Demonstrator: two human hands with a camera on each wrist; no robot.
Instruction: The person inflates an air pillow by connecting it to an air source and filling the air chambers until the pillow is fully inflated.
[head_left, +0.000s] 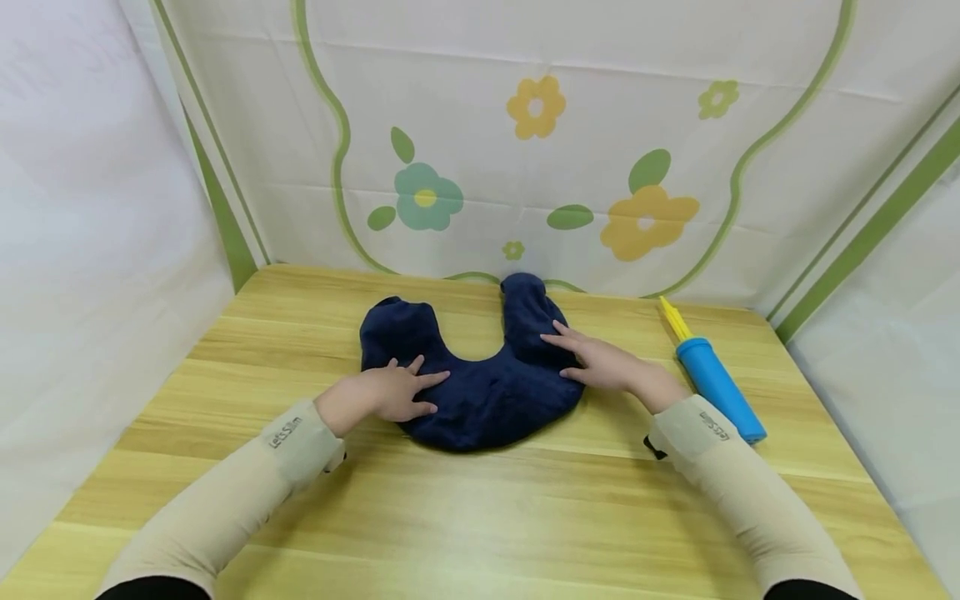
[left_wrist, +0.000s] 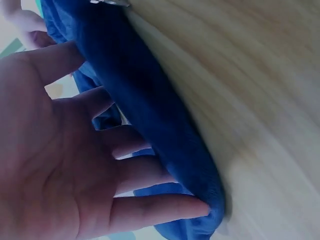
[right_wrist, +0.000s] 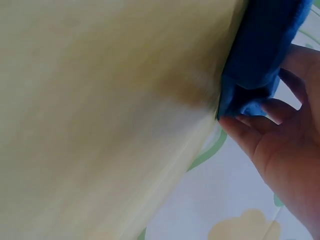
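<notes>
A dark blue U-shaped neck pillow [head_left: 487, 400] lies on the wooden table, its two arms pointing toward the back. My left hand [head_left: 395, 392] rests on the pillow's left side with the fingers spread and straight. In the left wrist view, the fingertips of that hand [left_wrist: 75, 145] touch the blue fabric [left_wrist: 150, 100], and a small metal piece [left_wrist: 112, 2] shows at the top edge. On the other side, my right hand [head_left: 600, 360] touches the pillow's right side with its fingers apart. The right wrist view has the right hand [right_wrist: 280, 130] against the pillow's edge [right_wrist: 262, 45].
A blue hand pump [head_left: 720, 387] with a yellow nozzle [head_left: 675, 319] lies on the right, partly behind my right sleeve [head_left: 697, 429]. The wooden table [head_left: 465, 517] meets a white flower-patterned curtain [head_left: 465, 100] at the back. White fabric [head_left: 82, 208] hangs along the left.
</notes>
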